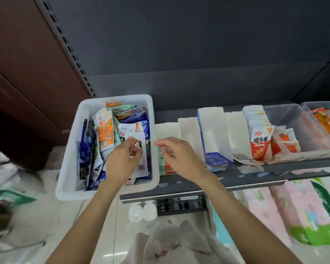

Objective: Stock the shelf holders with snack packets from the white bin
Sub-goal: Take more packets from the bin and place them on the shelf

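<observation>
The white bin (69, 145) stands on the shelf's left end, full of mixed snack packets (105, 130) in orange, blue and white. My left hand (122, 159) reaches into the bin and pinches a small white packet (136, 144) near its right wall. My right hand (177, 157) hovers just right of the bin over a green and orange packet (165, 164) lying on the shelf, fingers loosely curled, holding nothing I can see. White shelf holders (191, 130) run to the right. One clear holder (286, 119) has a row of red-orange packets (259, 143).
The dark shelf edge (236, 180) runs across in front of the holders. Loose packets (217, 162) lie at the holders' front. Below are pink and green tissue packs (303, 210), a black tray (181, 204) and a plastic bag (175, 242). White sacks (8, 178) sit at left.
</observation>
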### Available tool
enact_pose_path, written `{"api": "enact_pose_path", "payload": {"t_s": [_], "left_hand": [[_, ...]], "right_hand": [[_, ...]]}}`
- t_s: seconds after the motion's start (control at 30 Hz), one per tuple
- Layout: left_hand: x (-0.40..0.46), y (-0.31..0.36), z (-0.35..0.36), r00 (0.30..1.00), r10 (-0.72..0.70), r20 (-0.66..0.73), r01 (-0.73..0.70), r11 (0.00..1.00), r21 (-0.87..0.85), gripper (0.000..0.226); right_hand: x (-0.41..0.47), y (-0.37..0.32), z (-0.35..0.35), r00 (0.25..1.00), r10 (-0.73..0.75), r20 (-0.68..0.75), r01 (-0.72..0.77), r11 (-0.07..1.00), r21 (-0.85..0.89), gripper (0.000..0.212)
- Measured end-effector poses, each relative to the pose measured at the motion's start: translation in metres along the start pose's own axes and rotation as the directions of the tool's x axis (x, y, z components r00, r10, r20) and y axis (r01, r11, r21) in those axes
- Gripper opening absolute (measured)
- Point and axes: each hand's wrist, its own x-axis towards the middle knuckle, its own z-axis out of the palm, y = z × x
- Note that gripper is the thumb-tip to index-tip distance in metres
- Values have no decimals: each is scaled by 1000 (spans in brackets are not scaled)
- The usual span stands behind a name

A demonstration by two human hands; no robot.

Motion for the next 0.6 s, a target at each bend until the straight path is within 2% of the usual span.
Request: {"api": "enact_pose_path", "payload": {"t_s": [0.07, 0.13, 0.23, 0.33, 0.4, 0.43, 0.5, 0.6], "left_hand": [[4, -22, 3, 986, -150, 78, 140, 984, 113, 37], [8, -25, 9, 965, -233, 124, 209, 961, 179, 40], [11, -23, 20, 963, -231, 142, 186, 943, 276, 39], [9, -30, 29, 971, -193, 143, 142, 941, 308, 41], [7, -37, 30, 975, -175, 137, 148, 971, 187, 48], [7, -41, 28, 973, -188, 134, 182, 982, 51, 54], [9, -46, 21, 962, -226, 155, 258, 936, -240, 59], [8, -47, 9, 964, -158, 212, 242, 849, -469, 46]], "right_hand": [[24, -14, 32, 990, 59, 126, -57, 998, -20, 39], [46, -22, 59, 953, 163, 254, -126, 980, -156, 44], [66, -28, 84, 876, 331, 351, -199, 911, -362, 43], [77, -30, 97, 840, 409, 358, -238, 869, -435, 42], [82, -27, 104, 839, 428, 337, -286, 872, -396, 45], [83, -24, 107, 842, 438, 315, -331, 880, -341, 48], [83, -19, 109, 864, 434, 256, -392, 898, -198, 49], [76, -20, 100, 890, 421, 174, -436, 898, 61, 48]]}}
